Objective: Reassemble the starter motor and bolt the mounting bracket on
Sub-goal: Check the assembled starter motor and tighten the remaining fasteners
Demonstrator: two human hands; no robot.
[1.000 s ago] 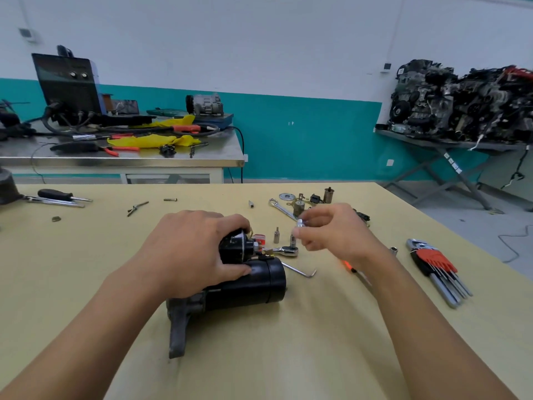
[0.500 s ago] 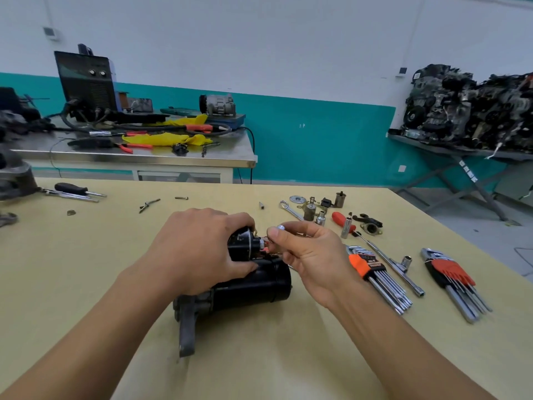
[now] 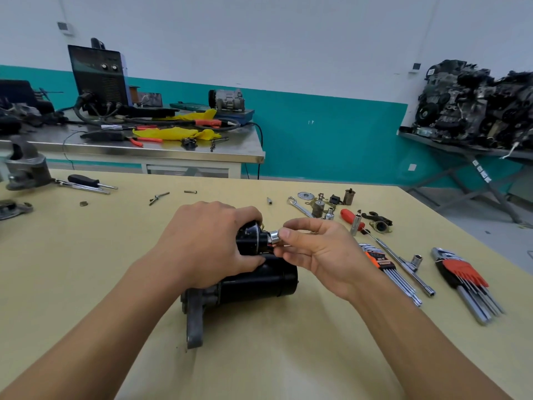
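Since half a second ago my right hand (image 3: 323, 249) has drawn closer, and the small silver socket (image 3: 274, 237) now sits against the end of the upper black cylinder of the starter motor (image 3: 259, 284). My right fingers pinch that socket between thumb and fingertips. My left hand (image 3: 207, 243) lies over the upper cylinder, fingers curled round it and gripping.

The starter motor lies on its side in the middle of the yellow worktop (image 3: 115, 269), its grey metal nose (image 3: 194, 321) pointing towards me.

Just beside my right wrist lies a set of hex keys in an orange holder (image 3: 382, 262), with a long steel bar (image 3: 403, 264) next to it. A second set, in a red holder (image 3: 464, 275), lies further right. Behind my right hand are a red-handled screwdriver (image 3: 350, 216), an upright socket (image 3: 357, 225), a wrench (image 3: 300, 207) and a cluster of small parts (image 3: 320, 203). At the far left stands a grey casting (image 3: 26, 168), with a black-handled screwdriver (image 3: 83, 180) near it.
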